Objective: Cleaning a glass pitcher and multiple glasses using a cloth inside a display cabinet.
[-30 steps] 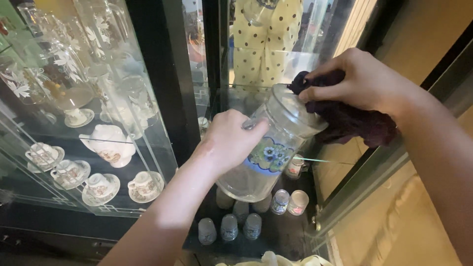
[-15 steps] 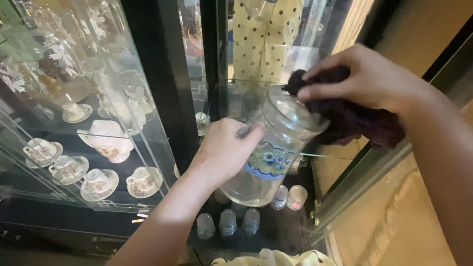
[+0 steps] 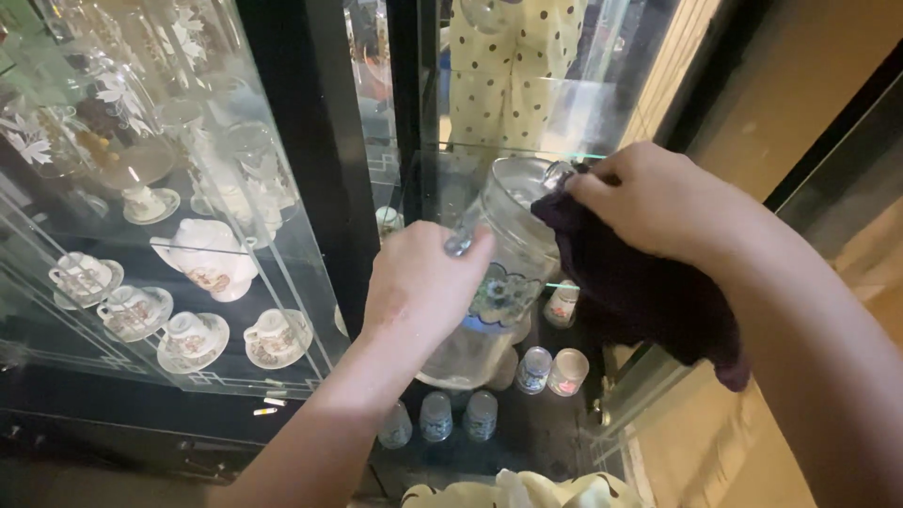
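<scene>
Now the left hand (image 3: 421, 282) grips the glass jar (image 3: 489, 282), tilted with its mouth up-right; the right hand (image 3: 658, 202) presses a dark cloth (image 3: 630, 292) against that upper side.

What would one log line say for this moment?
left hand: holds jug | right hand: presses cloth on jug rim | below: small glasses | beside: teapot
</scene>
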